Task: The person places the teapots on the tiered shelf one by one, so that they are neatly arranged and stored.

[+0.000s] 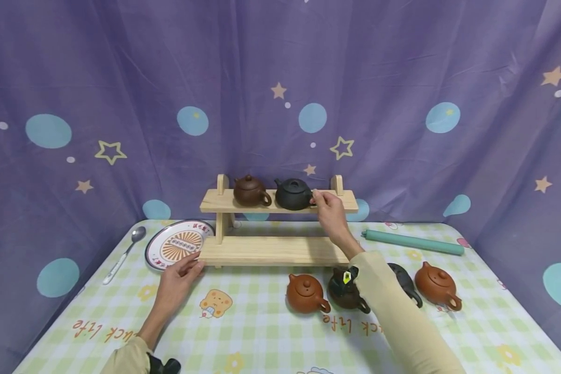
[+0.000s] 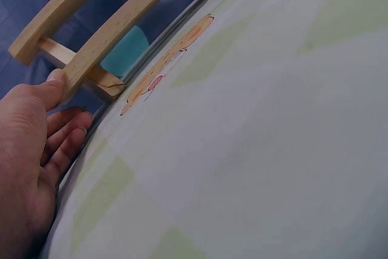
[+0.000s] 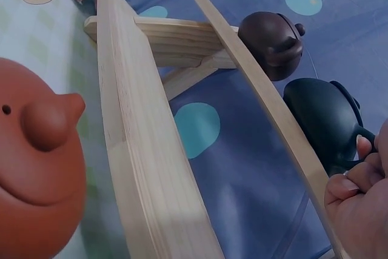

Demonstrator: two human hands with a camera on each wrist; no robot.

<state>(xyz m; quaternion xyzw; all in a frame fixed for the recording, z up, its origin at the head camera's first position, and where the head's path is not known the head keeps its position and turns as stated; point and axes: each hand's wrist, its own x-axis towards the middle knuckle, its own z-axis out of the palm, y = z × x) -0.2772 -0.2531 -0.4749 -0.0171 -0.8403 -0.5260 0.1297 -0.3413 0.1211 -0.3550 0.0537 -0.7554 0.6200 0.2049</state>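
On the upper board of a two-tier wooden shelf [image 1: 271, 250] stands a black teapot [image 1: 292, 195], spout to the left. My right hand [image 1: 333, 217] pinches its handle; in the right wrist view the fingers curl round the handle [image 3: 364, 134]. Just left of it on the same board sits a dark brown teapot [image 1: 248, 193]. My left hand [image 1: 178, 283] holds the left end of the lower board, thumb [image 2: 56, 83] against the board's end and the other fingers lower down. The lower board bears nothing in the head view.
In front of the shelf are an orange-brown teapot [image 1: 306, 295], a dark teapot [image 1: 343, 296], a black teapot [image 1: 404, 283] partly behind my sleeve, and another orange-brown teapot [image 1: 436, 284]. A plate [image 1: 156, 244] and spoon [image 1: 126, 254] lie left, a green rolled item [image 1: 413, 242] right.
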